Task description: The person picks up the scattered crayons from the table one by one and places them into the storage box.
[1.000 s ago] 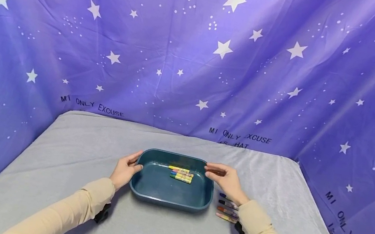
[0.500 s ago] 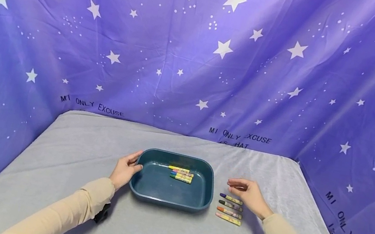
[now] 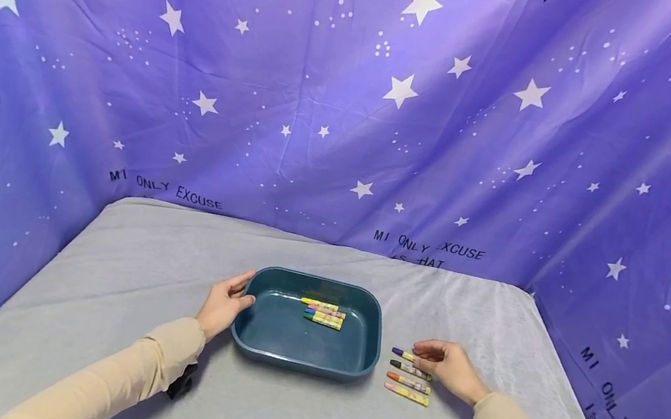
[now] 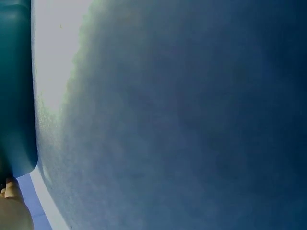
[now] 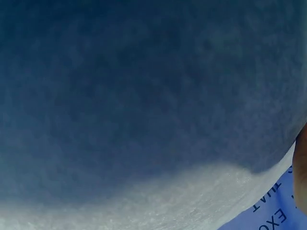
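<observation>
A dark teal plastic tray (image 3: pixel 301 366) stands on the grey cloth. Several crayons (image 3: pixel 323 320) in yellow wrappers lie together inside it. My left hand (image 3: pixel 222 303) grips the tray's left rim, thumb over the inside and fingers behind. To the right of the tray, more crayons lie in a column. My right hand (image 3: pixel 449 368) has its thumb and fingers around the right end of the farthest one, a dark blue crayon (image 3: pixel 402 354), which still lies on the cloth. Nearer are a black crayon (image 3: pixel 410 369), an orange crayon (image 3: pixel 408 383) and a pink crayon (image 3: pixel 406 394).
Grey cloth (image 3: pixel 164 262) covers the table. Purple star-printed curtains (image 3: pixel 301 98) close off the back and both sides. The left wrist view shows the tray's side (image 4: pixel 17 96); the right wrist view is mostly shaded cloth (image 5: pixel 144 105).
My right hand has left the tray's right rim and moved right and nearer, down to the dark blue crayon. My left hand has stayed on the rim.
</observation>
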Demonstrator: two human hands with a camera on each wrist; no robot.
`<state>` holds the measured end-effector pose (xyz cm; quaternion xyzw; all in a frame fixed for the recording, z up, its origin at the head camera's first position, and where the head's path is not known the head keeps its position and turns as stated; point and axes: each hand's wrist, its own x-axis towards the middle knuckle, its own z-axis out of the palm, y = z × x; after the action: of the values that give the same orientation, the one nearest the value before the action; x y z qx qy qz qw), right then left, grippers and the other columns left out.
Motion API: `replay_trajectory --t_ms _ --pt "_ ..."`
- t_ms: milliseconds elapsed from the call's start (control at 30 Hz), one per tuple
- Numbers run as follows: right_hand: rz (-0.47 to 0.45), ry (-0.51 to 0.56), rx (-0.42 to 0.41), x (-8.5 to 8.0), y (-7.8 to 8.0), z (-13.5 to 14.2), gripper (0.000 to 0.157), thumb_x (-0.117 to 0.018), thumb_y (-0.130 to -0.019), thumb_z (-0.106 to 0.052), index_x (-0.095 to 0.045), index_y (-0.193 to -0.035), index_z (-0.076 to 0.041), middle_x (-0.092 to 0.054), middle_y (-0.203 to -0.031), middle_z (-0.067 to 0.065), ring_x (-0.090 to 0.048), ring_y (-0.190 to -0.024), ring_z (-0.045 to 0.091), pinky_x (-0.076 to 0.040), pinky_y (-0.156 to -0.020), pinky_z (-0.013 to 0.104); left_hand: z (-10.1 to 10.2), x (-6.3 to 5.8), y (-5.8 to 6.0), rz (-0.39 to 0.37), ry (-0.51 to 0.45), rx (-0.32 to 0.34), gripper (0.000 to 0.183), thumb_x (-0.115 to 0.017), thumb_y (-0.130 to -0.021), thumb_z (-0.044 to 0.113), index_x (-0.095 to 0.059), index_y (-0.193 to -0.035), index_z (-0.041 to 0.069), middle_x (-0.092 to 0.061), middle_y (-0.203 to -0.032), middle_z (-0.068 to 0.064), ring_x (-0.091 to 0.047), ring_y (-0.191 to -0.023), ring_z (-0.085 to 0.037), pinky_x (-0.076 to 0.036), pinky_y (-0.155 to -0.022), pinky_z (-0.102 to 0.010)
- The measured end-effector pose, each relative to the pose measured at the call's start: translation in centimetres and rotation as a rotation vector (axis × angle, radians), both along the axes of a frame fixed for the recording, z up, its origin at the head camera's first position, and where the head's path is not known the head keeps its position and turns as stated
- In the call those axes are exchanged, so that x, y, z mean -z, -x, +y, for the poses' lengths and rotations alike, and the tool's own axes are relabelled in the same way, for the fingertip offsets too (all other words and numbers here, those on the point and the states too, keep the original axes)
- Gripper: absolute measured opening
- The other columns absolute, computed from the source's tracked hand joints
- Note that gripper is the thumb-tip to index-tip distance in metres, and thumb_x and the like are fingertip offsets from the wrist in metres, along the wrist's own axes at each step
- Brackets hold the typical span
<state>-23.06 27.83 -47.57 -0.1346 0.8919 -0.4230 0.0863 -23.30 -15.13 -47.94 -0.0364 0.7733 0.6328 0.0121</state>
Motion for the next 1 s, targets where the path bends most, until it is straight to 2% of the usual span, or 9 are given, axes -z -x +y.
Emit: replay_trajectory --t_ms 233,433,500,667,800,1000 --pt "0.068 -0.078 -0.023 0.4 0.2 -0.1 0.028 -0.069 -0.079 -0.010 -0.066 -0.104 0.003 -0.068 -0.093 0.011 -0.061 -0.080 0.012 -0.050 -0.067 0.021 0.1 -0.2 0.0 0.002 0.005 -0.004 0.057 -0.055 -0.086 -0.001 -0.039 -0.139 0.007 -0.041 -0.140 -0.019 -0.040 -0.128 -0.030 -0.039 -0.102 -0.043" --pt "0.180 -0.052 -0.076 0.8 0.2 0.1 0.024 -0.071 -0.078 -0.014 -0.069 -0.098 0.000 -0.068 -0.085 0.005 -0.059 -0.074 0.005 -0.050 -0.064 0.022 0.2 -0.1 -0.2 0.001 0.027 -0.007 0.056 -0.055 -0.085 -0.001 -0.040 -0.139 0.008 -0.040 -0.141 -0.018 -0.039 -0.129 -0.030 -0.039 -0.101 -0.043" --pt "0.183 -0.044 -0.068 0.8 0.1 0.2 0.022 -0.070 -0.079 -0.015 -0.070 -0.096 -0.001 -0.068 -0.086 0.005 -0.059 -0.074 0.005 -0.050 -0.063 0.022 0.2 -0.1 -0.2 0.004 0.035 -0.011 0.056 -0.055 -0.085 -0.001 -0.041 -0.139 0.008 -0.041 -0.141 -0.017 -0.039 -0.129 -0.030 -0.039 -0.101 -0.042" --pt "0.088 -0.075 0.032 0.7 0.4 -0.2 0.017 -0.069 -0.079 -0.008 -0.071 -0.095 -0.003 -0.069 -0.091 0.010 -0.061 -0.076 0.011 -0.050 -0.065 0.022 0.1 -0.1 -0.2 0.005 0.037 -0.006 0.056 -0.056 -0.086 0.001 -0.040 -0.139 0.009 -0.040 -0.141 -0.017 -0.039 -0.129 -0.030 -0.039 -0.101 -0.042" --pt "0.060 -0.089 0.059 0.2 0.7 -0.4 0.019 -0.068 -0.079 -0.006 -0.071 -0.097 -0.001 -0.069 -0.093 0.012 -0.063 -0.080 0.016 -0.052 -0.065 0.023 0.0 -0.1 -0.4 -0.001 0.037 -0.012 0.056 -0.055 -0.086 0.000 -0.041 -0.139 0.010 -0.040 -0.141 -0.018 -0.039 -0.129 -0.030 -0.039 -0.102 -0.042" --pt "0.090 -0.085 0.095 -1.5 0.8 -0.8 0.018 -0.069 -0.079 -0.006 -0.071 -0.096 -0.002 -0.069 -0.094 0.013 -0.063 -0.079 0.016 -0.051 -0.064 0.022 0.1 -0.3 -0.3 -0.001 0.032 -0.001 0.055 -0.055 -0.087 0.001 -0.040 -0.139 0.009 -0.041 -0.140 -0.018 -0.040 -0.128 -0.030 -0.039 -0.101 -0.042"
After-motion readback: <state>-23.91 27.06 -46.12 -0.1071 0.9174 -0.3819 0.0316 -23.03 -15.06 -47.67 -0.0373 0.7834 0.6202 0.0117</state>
